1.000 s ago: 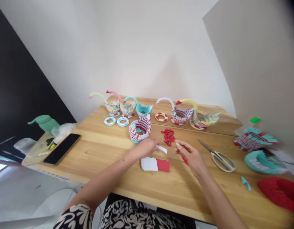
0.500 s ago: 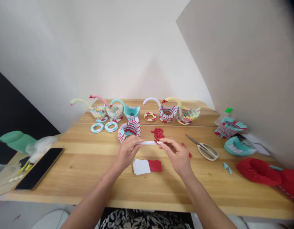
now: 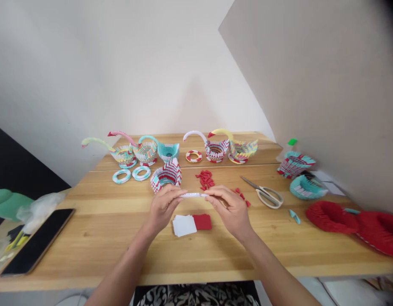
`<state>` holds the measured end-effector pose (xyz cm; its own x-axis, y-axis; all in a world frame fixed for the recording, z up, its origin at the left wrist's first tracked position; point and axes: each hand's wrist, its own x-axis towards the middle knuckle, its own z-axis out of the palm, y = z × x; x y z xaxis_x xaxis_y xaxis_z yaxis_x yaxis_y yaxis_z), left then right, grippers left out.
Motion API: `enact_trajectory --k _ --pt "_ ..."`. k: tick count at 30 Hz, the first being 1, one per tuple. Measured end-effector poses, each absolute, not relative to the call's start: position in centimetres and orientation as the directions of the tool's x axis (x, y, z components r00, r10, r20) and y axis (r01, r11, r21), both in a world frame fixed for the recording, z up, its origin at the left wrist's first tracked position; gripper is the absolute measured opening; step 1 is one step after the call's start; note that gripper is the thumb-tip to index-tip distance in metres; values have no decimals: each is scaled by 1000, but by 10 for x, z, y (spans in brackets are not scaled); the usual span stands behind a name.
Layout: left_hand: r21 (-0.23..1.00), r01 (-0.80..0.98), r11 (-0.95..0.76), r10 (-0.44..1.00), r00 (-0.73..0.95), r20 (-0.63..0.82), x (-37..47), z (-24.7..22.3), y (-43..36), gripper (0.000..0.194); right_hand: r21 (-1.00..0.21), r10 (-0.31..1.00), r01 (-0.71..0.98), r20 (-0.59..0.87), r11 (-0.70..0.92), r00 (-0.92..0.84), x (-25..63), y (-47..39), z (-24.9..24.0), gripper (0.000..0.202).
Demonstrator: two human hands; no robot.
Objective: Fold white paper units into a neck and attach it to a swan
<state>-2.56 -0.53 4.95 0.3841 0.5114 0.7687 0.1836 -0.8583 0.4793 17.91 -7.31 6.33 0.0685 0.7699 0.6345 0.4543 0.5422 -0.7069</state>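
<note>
A narrow white strip of folded paper pieces (image 3: 190, 195) spans the gap between my two hands above the table. Its left end is pinched by my left hand (image 3: 164, 205). My right hand (image 3: 229, 208) closes its thumb and fingers around the other end, and what lies inside those fingertips is hidden. Below the strip lie a stack of white paper cards (image 3: 184, 225) and red paper cards (image 3: 202, 222). Small folded red paper pieces (image 3: 205, 179) are heaped just beyond my hands. A red, white and teal folded-paper basket (image 3: 167, 173) stands behind my left hand.
Paper swans (image 3: 217, 149) and paper rings (image 3: 194, 156) line the table's back. Scissors (image 3: 268, 195) lie right, near teal (image 3: 306, 188) and red (image 3: 332, 217) paper parts. A black phone (image 3: 38, 242) rests at the left edge.
The view has shifted, so the table things sit further left. A red piece showing at my right fingertips earlier is out of sight now; both hands still hold the white strip.
</note>
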Motion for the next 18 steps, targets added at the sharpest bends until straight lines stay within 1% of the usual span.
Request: enact_trajectory --k 8,14,18 --pt "451 172 -876 481 394 783 -26 51 -6 20 -660 749 496 662 565 27 180 -73 66 14" --pt "421 183 -889 458 407 790 -27 49 -4 20 -516 690 589 716 622 -101 184 -71 63 19" --pt "410 185 -893 449 422 787 -28 47 -3 20 -453 684 635 710 626 -167 188 -72 66 20"
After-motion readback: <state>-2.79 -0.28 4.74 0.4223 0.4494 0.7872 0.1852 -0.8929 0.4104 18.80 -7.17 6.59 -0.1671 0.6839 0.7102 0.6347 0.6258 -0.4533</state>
